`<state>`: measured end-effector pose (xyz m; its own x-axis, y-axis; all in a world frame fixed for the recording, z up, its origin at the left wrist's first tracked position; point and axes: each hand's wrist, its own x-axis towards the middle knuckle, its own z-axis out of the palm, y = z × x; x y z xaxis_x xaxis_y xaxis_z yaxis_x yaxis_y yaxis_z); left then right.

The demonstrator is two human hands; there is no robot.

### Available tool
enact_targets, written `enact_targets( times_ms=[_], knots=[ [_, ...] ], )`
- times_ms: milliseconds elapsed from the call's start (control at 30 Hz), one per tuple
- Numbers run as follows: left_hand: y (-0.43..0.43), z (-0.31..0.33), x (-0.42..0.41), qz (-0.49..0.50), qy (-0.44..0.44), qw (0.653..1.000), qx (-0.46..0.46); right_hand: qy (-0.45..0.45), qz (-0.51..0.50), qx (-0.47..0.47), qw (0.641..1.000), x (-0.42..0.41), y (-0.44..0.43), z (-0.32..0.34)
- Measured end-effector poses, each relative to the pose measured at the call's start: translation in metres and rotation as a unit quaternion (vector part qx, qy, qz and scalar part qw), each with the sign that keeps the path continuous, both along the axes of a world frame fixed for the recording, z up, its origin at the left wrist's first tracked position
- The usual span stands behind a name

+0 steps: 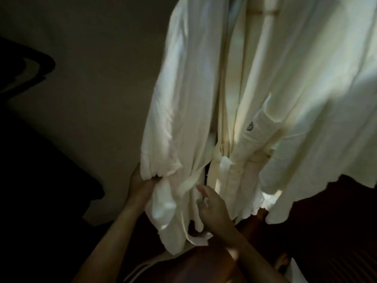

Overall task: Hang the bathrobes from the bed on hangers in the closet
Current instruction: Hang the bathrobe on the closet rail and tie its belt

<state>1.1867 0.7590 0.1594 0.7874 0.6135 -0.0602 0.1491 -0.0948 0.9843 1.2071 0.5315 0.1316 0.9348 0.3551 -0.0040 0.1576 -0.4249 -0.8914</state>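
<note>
My left grip [142,185] clutches a fold of the hanging bathrobe [183,88]; my right grip [212,209], wide and loose, hovers near the bathrobe's belt [224,163].

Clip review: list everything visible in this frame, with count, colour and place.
bathrobe: at least one, white, hanging at centre; unclear whether the cloth on the right is a second
belt: one, white, tied at the bathrobe's waist
emblem: one, dark, on the bathrobe's pocket
wall: one, grey-beige, behind on the left
dark brown surface: one, below the bathrobe
left hand: one, grips the sleeve end, lower left
right hand: one, fingers relaxed, at the bathrobe's front below the belt
</note>
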Motion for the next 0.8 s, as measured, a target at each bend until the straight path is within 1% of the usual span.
enact_targets(
  times_ms=[33,100,200,233,300,400,433,467,533,567,667,767,800],
  knots=[
    [0.009,0.000,-0.006,0.024,-0.007,0.999,-0.046,0.040,0.005,-0.026,0.999,0.005,-0.004,-0.020],
    [0.024,0.003,-0.021,0.039,-0.016,0.994,-0.099,0.096,0.038,-0.076,0.992,0.015,-0.005,-0.045],
    [0.027,0.010,-0.032,0.019,-0.006,0.994,-0.108,0.145,0.096,-0.101,0.980,0.025,0.010,-0.062],
    [0.026,0.011,-0.035,0.015,-0.006,0.994,-0.104,0.175,0.115,-0.089,0.974,0.025,0.019,-0.060],
    [0.021,0.017,-0.042,-0.005,0.001,0.996,-0.086,0.246,0.156,-0.028,0.956,0.021,0.037,-0.058],
    [0.014,0.021,-0.051,-0.023,0.017,0.997,-0.075,0.300,0.225,0.064,0.925,0.003,0.065,-0.066],
    [0.014,0.021,-0.052,-0.034,0.021,0.997,-0.069,0.313,0.222,0.087,0.919,-0.004,0.072,-0.069],
    [0.013,0.023,-0.053,-0.043,0.021,0.997,-0.061,0.313,0.205,0.105,0.921,-0.009,0.077,-0.073],
    [0.012,0.024,-0.052,-0.056,0.018,0.997,-0.050,0.328,0.154,0.120,0.924,-0.013,0.073,-0.081],
    [0.012,0.023,-0.050,-0.054,0.023,0.997,-0.044,0.343,0.144,0.121,0.920,-0.012,0.063,-0.086],
    [0.007,0.019,-0.040,-0.083,0.027,0.996,-0.034,0.349,0.131,0.112,0.921,-0.005,0.016,-0.099],
    [-0.018,0.012,-0.020,-0.090,0.041,0.995,-0.013,0.376,0.064,0.157,0.911,0.006,-0.033,-0.099],
    [-0.027,0.007,-0.011,-0.114,0.041,0.992,-0.014,0.382,0.045,0.168,0.907,0.008,-0.045,-0.097]
  ],
)
